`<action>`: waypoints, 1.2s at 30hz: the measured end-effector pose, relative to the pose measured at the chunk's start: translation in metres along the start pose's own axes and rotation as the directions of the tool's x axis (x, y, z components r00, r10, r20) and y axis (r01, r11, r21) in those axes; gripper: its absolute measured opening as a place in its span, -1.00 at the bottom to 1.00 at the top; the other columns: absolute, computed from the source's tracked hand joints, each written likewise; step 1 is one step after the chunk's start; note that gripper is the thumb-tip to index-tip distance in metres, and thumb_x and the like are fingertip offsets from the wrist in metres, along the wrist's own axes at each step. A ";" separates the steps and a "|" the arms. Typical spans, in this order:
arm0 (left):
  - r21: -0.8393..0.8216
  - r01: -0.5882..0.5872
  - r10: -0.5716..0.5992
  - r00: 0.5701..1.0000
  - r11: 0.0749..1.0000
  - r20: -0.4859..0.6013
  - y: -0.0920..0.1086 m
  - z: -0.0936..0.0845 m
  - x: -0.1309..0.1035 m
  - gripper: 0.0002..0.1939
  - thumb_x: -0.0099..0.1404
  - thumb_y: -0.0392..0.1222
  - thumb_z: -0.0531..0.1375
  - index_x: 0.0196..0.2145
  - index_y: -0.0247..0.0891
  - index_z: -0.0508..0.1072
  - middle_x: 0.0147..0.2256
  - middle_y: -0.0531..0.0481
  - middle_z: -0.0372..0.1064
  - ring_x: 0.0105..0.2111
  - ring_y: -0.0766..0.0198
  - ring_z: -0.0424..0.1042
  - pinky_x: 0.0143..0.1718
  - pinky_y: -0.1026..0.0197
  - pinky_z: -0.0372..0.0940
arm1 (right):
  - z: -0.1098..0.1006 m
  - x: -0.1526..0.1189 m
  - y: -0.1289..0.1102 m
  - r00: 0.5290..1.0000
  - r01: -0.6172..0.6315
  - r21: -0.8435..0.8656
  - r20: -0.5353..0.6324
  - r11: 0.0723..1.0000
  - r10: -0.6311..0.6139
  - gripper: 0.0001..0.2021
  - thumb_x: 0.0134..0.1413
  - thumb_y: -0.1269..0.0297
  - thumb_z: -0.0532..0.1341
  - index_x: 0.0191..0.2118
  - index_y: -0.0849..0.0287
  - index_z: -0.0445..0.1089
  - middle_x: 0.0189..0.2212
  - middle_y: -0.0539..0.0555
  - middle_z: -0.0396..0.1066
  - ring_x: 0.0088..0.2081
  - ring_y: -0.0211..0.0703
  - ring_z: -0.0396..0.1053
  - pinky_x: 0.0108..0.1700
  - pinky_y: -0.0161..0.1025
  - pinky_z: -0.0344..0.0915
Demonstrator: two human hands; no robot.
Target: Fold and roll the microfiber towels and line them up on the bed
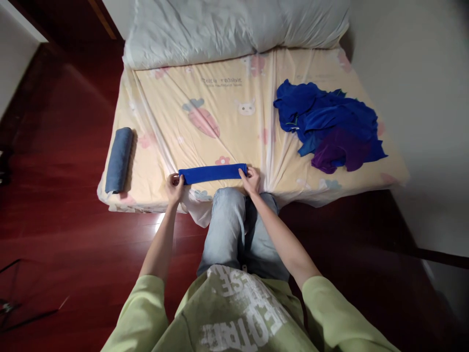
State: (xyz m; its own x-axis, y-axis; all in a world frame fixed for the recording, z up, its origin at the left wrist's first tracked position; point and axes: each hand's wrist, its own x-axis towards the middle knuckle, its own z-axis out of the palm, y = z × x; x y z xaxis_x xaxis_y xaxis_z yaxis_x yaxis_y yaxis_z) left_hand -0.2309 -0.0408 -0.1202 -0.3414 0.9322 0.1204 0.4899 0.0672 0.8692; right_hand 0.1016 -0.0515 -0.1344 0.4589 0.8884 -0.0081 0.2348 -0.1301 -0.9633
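A blue cloth [214, 173], folded into a long narrow strip, lies at the near edge of the bed, just beyond my knees. My left hand [174, 187] pinches its left end, thumb on top. At the opposite end my right hand [251, 180] grips the cloth in the same way, thumb over it and fingers behind. Off to the right is a loose heap of blue cloths [330, 115], with a purple cloth [339, 150] on its near side. Whether the strip is one piece or several layers, I cannot tell.
A rolled grey-blue cloth [119, 160] rests near the bed's left edge. The bed [161, 105] has a wrinkled, cream patterned sheet. A pale bulky quilt [234, 29] spans its far side. A wall [421, 98] stands at the right, and a thin black stand [22, 303] is on the floor at lower left.
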 end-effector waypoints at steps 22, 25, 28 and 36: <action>0.395 -0.814 0.530 0.579 0.426 0.620 0.016 -0.017 0.021 -0.64 0.48 -0.34 0.01 0.10 -0.31 0.48 -0.05 -0.30 0.47 -0.02 -0.08 0.43 -0.03 -0.06 0.28 | -0.016 0.031 -0.078 0.766 -0.516 -0.320 0.241 0.794 0.596 -0.73 -0.09 0.24 0.52 -0.46 0.15 0.41 -0.60 0.00 0.44 -0.59 -0.28 0.40 -0.63 -0.43 0.16; 0.386 -0.805 0.551 0.590 0.450 0.590 0.017 -0.030 0.020 -0.64 0.49 -0.35 -0.01 0.10 -0.26 0.48 -0.02 -0.27 0.47 -0.01 -0.04 0.42 -0.03 -0.05 0.28 | -0.009 0.028 -0.088 0.780 -0.541 -0.146 0.281 0.828 0.559 -0.70 -0.28 0.34 0.56 -0.40 0.15 0.46 -0.48 0.01 0.52 -0.54 -0.28 0.43 -0.59 -0.42 0.28; 0.355 -0.804 0.597 0.593 0.477 0.540 0.009 -0.052 0.010 -0.63 0.51 -0.34 -0.03 0.13 -0.27 0.46 0.05 -0.29 0.45 0.03 -0.02 0.40 0.00 -0.04 0.27 | 0.006 0.026 -0.095 0.860 -0.455 -0.017 0.252 0.890 0.444 -0.61 -0.45 0.35 0.58 -0.40 0.12 0.47 -0.42 0.02 0.55 -0.52 -0.29 0.41 -0.60 -0.40 0.29; 0.396 -0.703 0.636 0.708 0.591 0.308 -0.060 -0.117 -0.048 -0.61 0.52 -0.34 0.00 0.18 -0.23 0.47 -0.02 -0.24 0.51 -0.05 0.10 0.42 -0.01 0.01 0.30 | 0.123 0.044 -0.135 0.935 -0.244 0.126 0.293 0.961 0.199 -0.35 -0.56 0.27 0.63 -0.19 0.12 0.44 -0.32 -0.03 0.57 -0.48 -0.34 0.40 -0.55 -0.46 0.27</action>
State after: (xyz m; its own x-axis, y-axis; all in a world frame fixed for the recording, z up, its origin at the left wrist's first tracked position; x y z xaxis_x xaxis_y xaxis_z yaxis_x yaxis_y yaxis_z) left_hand -0.3374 -0.1312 -0.1218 0.3168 0.8120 0.4902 0.8472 -0.4746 0.2386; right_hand -0.0157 0.0596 -0.0376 0.2252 0.9338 -0.2780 0.0055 -0.2866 -0.9580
